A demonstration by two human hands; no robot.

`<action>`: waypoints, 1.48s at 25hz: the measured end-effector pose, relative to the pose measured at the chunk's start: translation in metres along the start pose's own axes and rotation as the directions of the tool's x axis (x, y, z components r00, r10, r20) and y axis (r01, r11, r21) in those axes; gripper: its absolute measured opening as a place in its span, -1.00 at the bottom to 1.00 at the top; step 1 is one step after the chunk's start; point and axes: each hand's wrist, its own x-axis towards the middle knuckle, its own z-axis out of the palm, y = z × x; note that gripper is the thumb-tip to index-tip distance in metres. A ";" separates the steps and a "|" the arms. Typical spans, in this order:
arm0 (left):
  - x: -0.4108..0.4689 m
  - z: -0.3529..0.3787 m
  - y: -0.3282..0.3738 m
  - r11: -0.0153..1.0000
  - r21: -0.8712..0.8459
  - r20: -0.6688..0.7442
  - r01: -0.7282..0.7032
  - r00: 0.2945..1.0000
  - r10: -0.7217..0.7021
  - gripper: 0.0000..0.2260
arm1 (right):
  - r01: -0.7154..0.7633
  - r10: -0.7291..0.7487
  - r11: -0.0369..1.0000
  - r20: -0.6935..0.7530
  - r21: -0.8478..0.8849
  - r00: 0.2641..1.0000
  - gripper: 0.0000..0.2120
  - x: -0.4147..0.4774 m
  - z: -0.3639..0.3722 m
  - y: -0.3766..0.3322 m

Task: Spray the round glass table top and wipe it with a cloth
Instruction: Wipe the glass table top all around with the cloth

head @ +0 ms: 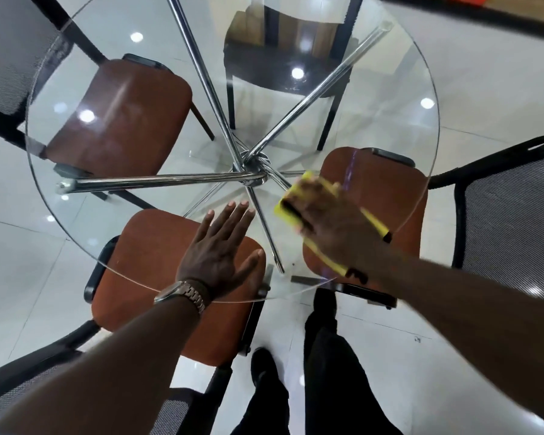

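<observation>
Left hand flat on the round glass table top at its near edge, fingers straight, spread, holding nothing. Right hand lies on the yellow cloth, near-right of centre. Motion blur: I can't tell whether those fingers curl.
</observation>
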 end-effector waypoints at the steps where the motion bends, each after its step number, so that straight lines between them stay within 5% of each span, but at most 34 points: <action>1: 0.000 0.001 0.000 1.000 -0.004 0.001 -0.003 1.000 0.003 -0.30 | -0.112 0.112 0.994 -0.022 0.001 0.993 -0.43 0.015 0.000 0.031; 4: 0.003 -0.002 0.003 1.000 -0.004 -0.001 0.009 1.000 -0.009 -0.30 | -0.550 0.553 0.833 -0.041 0.066 0.832 -0.43 0.023 -0.010 0.069; 6: 0.002 -0.004 0.005 1.000 -0.005 0.004 0.026 1.000 -0.026 -0.30 | -0.688 0.689 0.724 -0.094 0.042 0.719 -0.40 0.010 -0.011 0.032; 8: 0.007 -0.006 0.009 1.000 -0.004 -0.018 0.018 1.000 -0.018 -0.32 | -0.551 0.553 0.833 -0.049 0.049 0.832 -0.38 0.001 -0.010 -0.002; 10: 0.023 -0.006 0.012 1.000 -0.031 -0.060 -0.008 0.998 0.006 -0.37 | -0.127 0.124 0.990 0.045 0.062 0.991 -0.38 0.022 -0.011 0.006; 12: 0.064 -0.007 0.014 1.000 -0.015 -0.098 0.018 0.995 -0.019 -0.40 | 0.207 -0.211 0.974 0.039 0.087 0.977 -0.41 0.077 -0.008 0.060; 13: 0.090 -0.009 0.015 0.998 -0.002 -0.120 0.055 0.991 -0.055 -0.41 | 0.224 -0.226 0.972 0.022 0.074 0.974 -0.43 0.103 -0.004 0.093; 15: 0.150 -0.012 0.016 0.991 -0.005 -0.170 0.136 0.976 -0.135 -0.40 | -0.027 0.027 1.000 -0.042 0.000 0.999 -0.45 0.133 0.001 0.160; 17: 0.191 -0.011 0.015 0.985 -0.009 -0.167 0.174 0.971 -0.173 -0.38 | -0.337 0.337 0.941 -0.058 -0.003 0.940 -0.42 0.111 -0.008 0.191; 20: 0.207 -0.001 0.019 0.978 -0.020 -0.107 0.210 0.972 -0.210 -0.36 | -0.528 0.530 0.848 -0.062 0.045 0.846 -0.39 0.038 -0.021 0.149; 23: 0.207 0.002 0.020 0.975 -0.035 -0.104 0.218 0.970 -0.221 -0.37 | -0.257 0.253 0.963 0.062 0.075 0.965 -0.36 0.049 -0.017 0.101; 26: 0.208 0.001 0.016 0.978 -0.030 -0.107 0.206 0.972 -0.208 -0.38 | 0.044 -0.046 0.992 0.017 0.116 0.999 -0.41 0.162 -0.004 0.150; 28: 0.209 0.001 0.016 0.979 -0.006 -0.120 0.203 0.972 -0.202 -0.38 | -0.132 0.135 0.988 -0.041 0.081 0.990 -0.45 0.208 -0.001 0.212; 30: 0.208 0.002 0.016 0.979 -0.001 -0.118 0.202 0.973 -0.201 -0.37 | -0.436 0.438 0.899 -0.056 0.046 0.897 -0.43 0.188 -0.005 0.250; 33: 0.209 -0.001 0.017 0.977 -0.001 -0.098 0.215 0.972 -0.214 -0.36 | -0.617 0.620 0.785 -0.053 0.056 0.783 -0.40 0.106 -0.019 0.223; 35: 0.209 -0.003 0.018 0.976 -0.010 -0.084 0.216 0.973 -0.216 -0.35 | -0.550 0.554 0.831 -0.021 0.084 0.832 -0.37 0.075 -0.019 0.158; 37: 0.209 -0.004 0.019 0.976 -0.012 -0.070 0.218 0.973 -0.218 -0.36 | -0.279 0.274 0.955 0.065 0.100 0.960 -0.34 0.089 -0.017 0.113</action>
